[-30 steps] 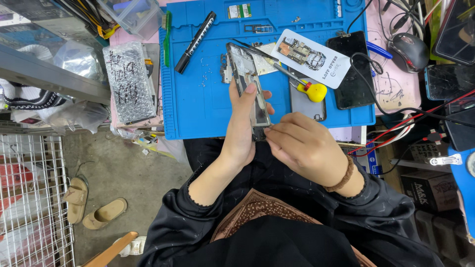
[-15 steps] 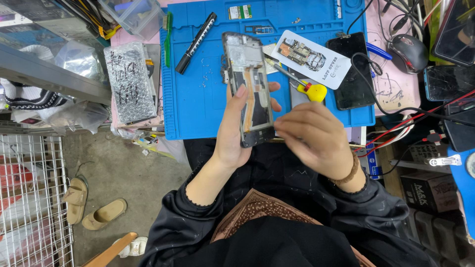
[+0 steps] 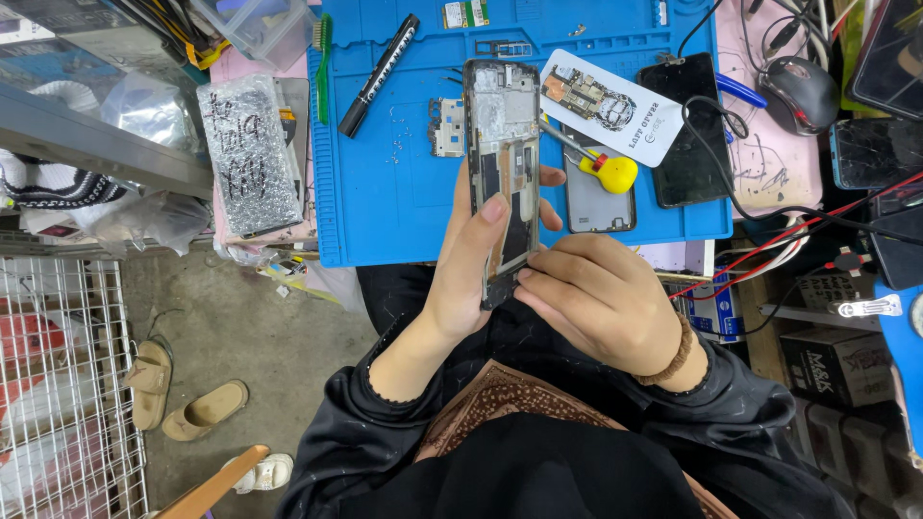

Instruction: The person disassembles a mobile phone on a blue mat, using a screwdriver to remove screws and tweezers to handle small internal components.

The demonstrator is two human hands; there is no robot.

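My left hand (image 3: 476,264) grips an opened phone frame (image 3: 503,144) with its inner parts exposed, held upright above the near edge of the blue work mat (image 3: 394,192). My right hand (image 3: 601,298) pinches the phone frame's lower end with its fingertips. A yellow-handled screwdriver (image 3: 601,165) lies on the mat just right of the frame, over a grey phone back cover (image 3: 596,202). A small metal shield part (image 3: 448,128) lies left of the frame.
On the mat lie a black marker (image 3: 380,62), a white printed card (image 3: 608,104) and a black phone (image 3: 690,130). A bubble-wrapped pack (image 3: 250,154) sits left of the mat. A mouse (image 3: 803,88), cables and more phones crowd the right. Sandals (image 3: 183,394) lie on the floor.
The phone frame has risen from low over my lap to upright above the mat. My right hand has shifted to its lower end.
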